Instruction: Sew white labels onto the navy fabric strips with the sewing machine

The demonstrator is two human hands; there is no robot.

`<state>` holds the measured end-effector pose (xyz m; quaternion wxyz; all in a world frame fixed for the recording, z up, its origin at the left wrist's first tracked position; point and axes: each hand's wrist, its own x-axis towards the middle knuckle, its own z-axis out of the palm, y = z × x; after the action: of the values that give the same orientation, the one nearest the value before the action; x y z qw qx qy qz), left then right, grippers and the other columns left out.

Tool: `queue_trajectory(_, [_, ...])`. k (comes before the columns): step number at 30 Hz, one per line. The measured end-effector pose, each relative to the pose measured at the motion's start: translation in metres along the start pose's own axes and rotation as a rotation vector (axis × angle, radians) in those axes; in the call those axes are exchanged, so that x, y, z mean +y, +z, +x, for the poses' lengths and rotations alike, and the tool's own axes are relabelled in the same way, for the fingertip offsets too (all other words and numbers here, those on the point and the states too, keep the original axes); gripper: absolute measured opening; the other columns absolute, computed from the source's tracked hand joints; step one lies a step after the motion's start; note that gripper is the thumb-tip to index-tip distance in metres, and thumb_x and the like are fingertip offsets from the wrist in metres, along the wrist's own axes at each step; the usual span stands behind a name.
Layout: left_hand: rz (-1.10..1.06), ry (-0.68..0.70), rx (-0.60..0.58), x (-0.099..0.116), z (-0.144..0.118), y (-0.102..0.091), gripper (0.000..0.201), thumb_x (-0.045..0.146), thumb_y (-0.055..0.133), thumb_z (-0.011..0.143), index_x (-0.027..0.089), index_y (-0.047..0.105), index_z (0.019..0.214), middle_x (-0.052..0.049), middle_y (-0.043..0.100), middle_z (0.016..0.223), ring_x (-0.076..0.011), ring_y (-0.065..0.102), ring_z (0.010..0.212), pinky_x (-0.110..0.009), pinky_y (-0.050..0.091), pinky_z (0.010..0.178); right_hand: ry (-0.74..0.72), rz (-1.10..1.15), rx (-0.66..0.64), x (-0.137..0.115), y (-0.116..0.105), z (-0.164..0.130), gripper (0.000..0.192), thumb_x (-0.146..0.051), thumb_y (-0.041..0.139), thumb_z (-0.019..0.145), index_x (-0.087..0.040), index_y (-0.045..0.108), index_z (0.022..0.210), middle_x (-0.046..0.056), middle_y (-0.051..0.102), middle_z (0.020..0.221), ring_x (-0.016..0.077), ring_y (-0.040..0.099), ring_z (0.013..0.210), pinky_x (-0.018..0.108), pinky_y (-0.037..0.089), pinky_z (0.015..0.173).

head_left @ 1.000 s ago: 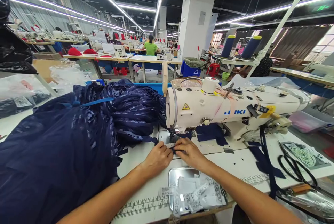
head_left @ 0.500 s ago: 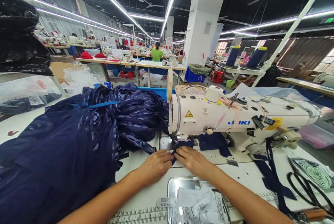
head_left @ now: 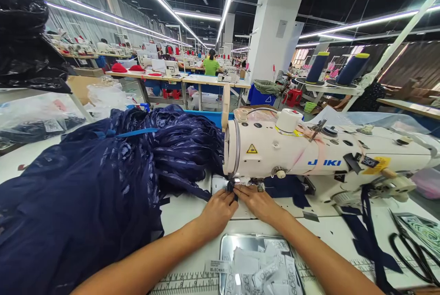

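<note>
A white JUKI sewing machine (head_left: 282, 141) stands in front of me, its needle end to the left. Right at the presser foot, my left hand (head_left: 219, 210) has its fingers bent and pressed down on a small navy fabric piece (head_left: 235, 197). My right hand (head_left: 256, 201) pinches the same piece from the other side, fingertips close to the left ones. Most of that piece is hidden by fingers and the foot. Left of the needle lies a big heap of gathered navy fabric (head_left: 85, 194), with a light blue strip (head_left: 137, 133) across it.
A metal tray (head_left: 225, 240) of printed white labels (head_left: 247, 263) sits before the machine, beside a ruler strip (head_left: 182, 283). Black scissors (head_left: 412, 254) and navy strips (head_left: 367, 240) lie at the right. A black plastic bag (head_left: 27, 34) bulges at upper left. A person in green (head_left: 210, 65) sits farther back.
Both hands have moved slightly forward, closer to the needle, and the left fingers are more curled. Less of the small navy piece shows. The camera view has shifted a little left.
</note>
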<state>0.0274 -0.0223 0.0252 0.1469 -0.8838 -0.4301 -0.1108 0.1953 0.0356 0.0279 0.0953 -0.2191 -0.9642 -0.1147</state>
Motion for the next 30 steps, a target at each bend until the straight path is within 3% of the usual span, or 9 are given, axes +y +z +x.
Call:
queue_trajectory(11, [0.035, -0.023, 0.051, 0.002, 0.008, 0.004, 0.011, 0.004, 0.051, 0.07, 0.01, 0.058, 0.077, -0.01, 0.064, 0.081, -0.0197, 0.06, 0.079, -0.032, 0.045, 0.08, 0.036, 0.007, -0.015, -0.001, 0.003, 0.003, 0.045, -0.002, 0.046, 0.075, -0.005, 0.048, 0.12, 0.017, 0.055, 0.117, 0.0204, 0.055, 0.099, 0.03, 0.045, 0.083])
queue_trajectory(23, [0.089, -0.039, 0.119, 0.0, 0.013, 0.008, 0.012, 0.003, 0.047, 0.073, 0.009, 0.058, 0.075, -0.008, 0.064, 0.071, -0.0183, 0.059, 0.069, -0.032, 0.045, 0.076, 0.155, -0.031, -0.066, -0.005, 0.0, 0.008, 0.044, -0.003, 0.043, 0.077, -0.007, 0.048, 0.121, 0.014, 0.059, 0.11, 0.0217, 0.057, 0.089, 0.033, 0.043, 0.08])
queue_trajectory(30, [0.08, -0.044, 0.123, 0.0, 0.009, 0.008, 0.014, 0.004, 0.046, 0.076, 0.009, 0.058, 0.081, -0.008, 0.065, 0.075, -0.018, 0.059, 0.072, -0.035, 0.041, 0.084, 0.139, 0.01, 0.027, -0.001, -0.004, 0.008, 0.039, -0.011, 0.04, 0.082, -0.012, 0.049, 0.12, 0.012, 0.06, 0.108, 0.0232, 0.054, 0.097, 0.037, 0.039, 0.082])
